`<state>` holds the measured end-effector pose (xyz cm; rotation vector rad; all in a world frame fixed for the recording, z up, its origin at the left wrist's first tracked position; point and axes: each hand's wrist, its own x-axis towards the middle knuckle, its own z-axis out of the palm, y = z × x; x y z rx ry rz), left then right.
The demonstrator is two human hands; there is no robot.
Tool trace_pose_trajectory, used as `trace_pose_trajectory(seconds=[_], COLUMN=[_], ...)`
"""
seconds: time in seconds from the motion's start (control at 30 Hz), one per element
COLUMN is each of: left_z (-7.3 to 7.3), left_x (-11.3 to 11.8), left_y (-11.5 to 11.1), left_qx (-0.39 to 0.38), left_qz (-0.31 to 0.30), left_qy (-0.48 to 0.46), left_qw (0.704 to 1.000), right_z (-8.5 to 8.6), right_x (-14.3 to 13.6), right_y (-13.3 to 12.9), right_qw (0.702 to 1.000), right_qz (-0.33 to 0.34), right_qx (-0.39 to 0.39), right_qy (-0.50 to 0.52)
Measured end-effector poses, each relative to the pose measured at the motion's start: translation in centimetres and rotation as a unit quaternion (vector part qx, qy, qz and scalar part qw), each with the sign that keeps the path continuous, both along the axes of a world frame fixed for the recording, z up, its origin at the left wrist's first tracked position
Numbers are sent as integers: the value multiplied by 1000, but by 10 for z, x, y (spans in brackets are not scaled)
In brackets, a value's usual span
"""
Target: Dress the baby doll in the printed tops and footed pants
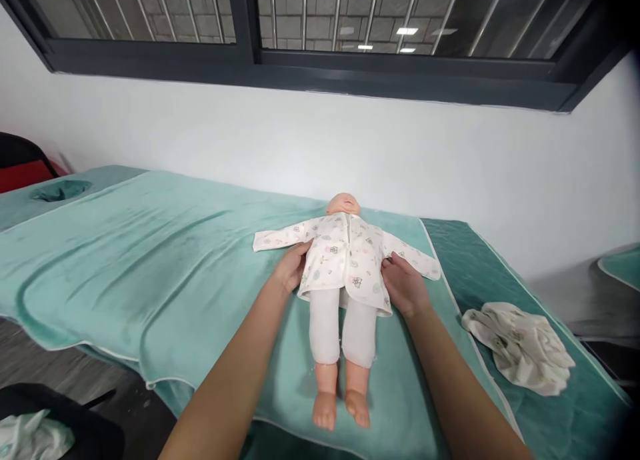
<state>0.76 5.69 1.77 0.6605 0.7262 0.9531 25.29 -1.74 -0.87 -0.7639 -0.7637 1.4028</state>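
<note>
A baby doll [327,380] lies on its back on a green sheet, its head toward the wall and its bare feet toward me. It wears a white printed baby jacket [340,253] with the sleeves stretched out to both sides, and white leg coverings. At the jacket's left side, under the sleeve, my left hand [295,267] is closed on the fabric, with some fingertips hidden. My right hand [405,285] grips the opposite side edge below the other sleeve, fingers curled. Most of the doll's face is turned up and away.
Light green sheet [125,260] covers the bed, with a darker green cover [450,260] at the right. A crumpled white printed cloth [520,347] lies there. Behind stand a white wall and a barred window [325,67]. A black chair or bag [95,427] with cloth sits lower left.
</note>
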Motion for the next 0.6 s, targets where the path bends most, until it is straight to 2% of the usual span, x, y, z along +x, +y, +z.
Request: trace_pose_trajectory(seconds=[0.17, 0.3, 0.47, 0.6], left_z=[5, 6, 2, -1], left_x=[16, 29, 35, 33], left_y=[19, 32, 35, 34], left_qx=[16, 21, 27, 43], left_qz=[0, 0, 5, 11], left_qy=[-15, -12, -12, -37], left_qw=[1000, 1000, 1000, 998], right_z=[15, 17, 12, 17], right_x=[1, 6, 9, 10], right_y=[-5, -1, 2, 9], right_qw=[1000, 996, 994, 996], right_qz=[-12, -33, -38, -41], right_qx=[13, 23, 10, -3], right_qy=[19, 84, 100, 74])
